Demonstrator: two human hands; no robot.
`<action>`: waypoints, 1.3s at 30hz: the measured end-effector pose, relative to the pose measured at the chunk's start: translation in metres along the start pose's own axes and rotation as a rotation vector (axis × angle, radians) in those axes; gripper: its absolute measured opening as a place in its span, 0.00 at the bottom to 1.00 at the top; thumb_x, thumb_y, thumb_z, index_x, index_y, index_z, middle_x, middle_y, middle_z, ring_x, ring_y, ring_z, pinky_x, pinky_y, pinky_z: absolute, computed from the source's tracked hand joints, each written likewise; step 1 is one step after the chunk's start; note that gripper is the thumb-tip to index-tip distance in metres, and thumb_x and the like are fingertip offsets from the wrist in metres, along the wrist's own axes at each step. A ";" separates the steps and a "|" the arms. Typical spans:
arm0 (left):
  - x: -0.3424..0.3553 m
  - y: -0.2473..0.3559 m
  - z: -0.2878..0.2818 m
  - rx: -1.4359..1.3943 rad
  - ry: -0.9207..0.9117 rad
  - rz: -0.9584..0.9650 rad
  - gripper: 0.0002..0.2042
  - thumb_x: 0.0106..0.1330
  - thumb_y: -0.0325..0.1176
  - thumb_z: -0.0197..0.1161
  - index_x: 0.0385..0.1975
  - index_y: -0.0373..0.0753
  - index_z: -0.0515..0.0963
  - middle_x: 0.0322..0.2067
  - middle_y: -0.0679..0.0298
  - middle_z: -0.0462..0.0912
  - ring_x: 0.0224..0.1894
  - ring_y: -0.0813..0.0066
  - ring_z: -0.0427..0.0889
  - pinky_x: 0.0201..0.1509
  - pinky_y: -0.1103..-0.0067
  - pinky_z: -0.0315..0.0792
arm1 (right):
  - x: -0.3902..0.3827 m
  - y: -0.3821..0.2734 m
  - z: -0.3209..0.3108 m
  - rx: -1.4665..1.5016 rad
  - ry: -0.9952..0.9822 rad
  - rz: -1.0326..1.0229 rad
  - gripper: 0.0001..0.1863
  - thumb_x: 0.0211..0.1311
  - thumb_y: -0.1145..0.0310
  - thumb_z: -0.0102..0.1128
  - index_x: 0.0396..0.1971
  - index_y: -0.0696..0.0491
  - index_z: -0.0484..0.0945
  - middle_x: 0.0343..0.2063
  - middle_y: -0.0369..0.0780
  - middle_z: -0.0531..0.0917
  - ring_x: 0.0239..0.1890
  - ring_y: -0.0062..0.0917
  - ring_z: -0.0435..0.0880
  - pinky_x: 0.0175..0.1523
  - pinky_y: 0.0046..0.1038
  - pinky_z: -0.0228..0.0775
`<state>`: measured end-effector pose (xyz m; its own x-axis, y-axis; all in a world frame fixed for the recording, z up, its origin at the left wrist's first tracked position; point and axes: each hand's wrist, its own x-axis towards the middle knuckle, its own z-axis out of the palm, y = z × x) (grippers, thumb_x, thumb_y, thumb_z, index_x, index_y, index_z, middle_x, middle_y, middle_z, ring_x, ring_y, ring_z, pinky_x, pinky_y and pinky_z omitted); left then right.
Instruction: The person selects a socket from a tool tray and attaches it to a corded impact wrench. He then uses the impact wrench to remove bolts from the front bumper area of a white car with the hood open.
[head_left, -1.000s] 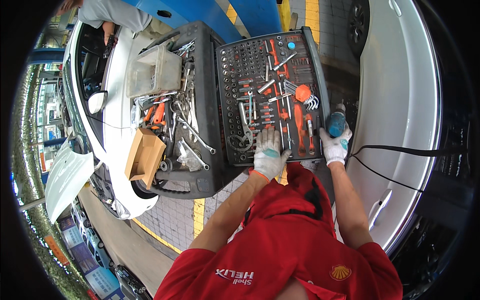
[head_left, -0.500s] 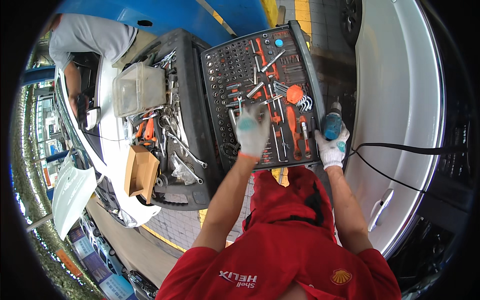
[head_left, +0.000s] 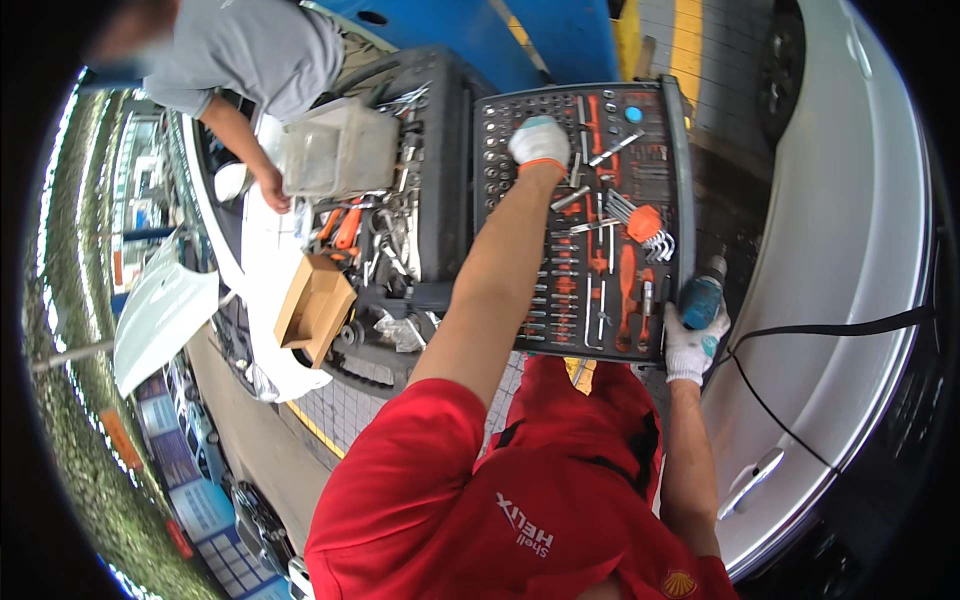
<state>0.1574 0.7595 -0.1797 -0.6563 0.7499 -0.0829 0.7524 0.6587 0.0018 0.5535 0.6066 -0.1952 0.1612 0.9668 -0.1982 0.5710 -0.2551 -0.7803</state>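
I have the left hand (head_left: 540,141) over the drawer's (head_left: 682,190) far-left sockets (head_left: 491,156); I cannot tell its grip. The right hand (head_left: 690,346) holds the drill (head_left: 702,301) just right of the drawer. My left forearm (head_left: 500,265) blocks the drawer's near-left part. Left of the drawer are a bin (head_left: 345,150), a box (head_left: 318,308) and a co-worker's hand (head_left: 272,188); right, a car (head_left: 840,220).

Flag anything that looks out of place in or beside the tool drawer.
A silver bar lies slantwise in the tool drawer, askew to the neat rows of sockets. To the drawer's left, on the black cart, orange-handled tools lie jumbled near an open cardboard box, unlike those ordered rows.
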 end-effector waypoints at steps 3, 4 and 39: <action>0.000 0.001 0.000 0.042 0.032 0.065 0.10 0.70 0.34 0.64 0.38 0.44 0.93 0.42 0.55 0.95 0.45 0.57 0.95 0.42 0.61 0.88 | 0.000 0.007 0.005 -0.013 0.018 -0.030 0.54 0.48 0.59 0.88 0.75 0.57 0.67 0.65 0.51 0.72 0.66 0.47 0.79 0.71 0.43 0.73; -0.006 0.001 0.001 0.022 0.061 0.061 0.10 0.71 0.35 0.63 0.39 0.42 0.92 0.42 0.53 0.94 0.44 0.54 0.95 0.41 0.59 0.88 | 0.000 0.008 0.003 -0.017 0.011 -0.013 0.54 0.48 0.58 0.88 0.75 0.57 0.67 0.65 0.51 0.72 0.66 0.47 0.79 0.72 0.43 0.72; -0.424 -0.136 -0.058 -0.502 -0.382 -0.314 0.44 0.75 0.65 0.58 0.73 0.29 0.63 0.55 0.37 0.87 0.57 0.40 0.89 0.61 0.58 0.81 | 0.000 0.008 -0.002 -0.104 0.002 -0.035 0.58 0.50 0.48 0.84 0.77 0.59 0.63 0.66 0.56 0.70 0.67 0.53 0.76 0.72 0.47 0.72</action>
<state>0.3296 0.3556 -0.0866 -0.7038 0.5062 -0.4984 0.3536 0.8581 0.3723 0.5594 0.6049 -0.2004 0.1407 0.9752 -0.1707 0.6571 -0.2209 -0.7207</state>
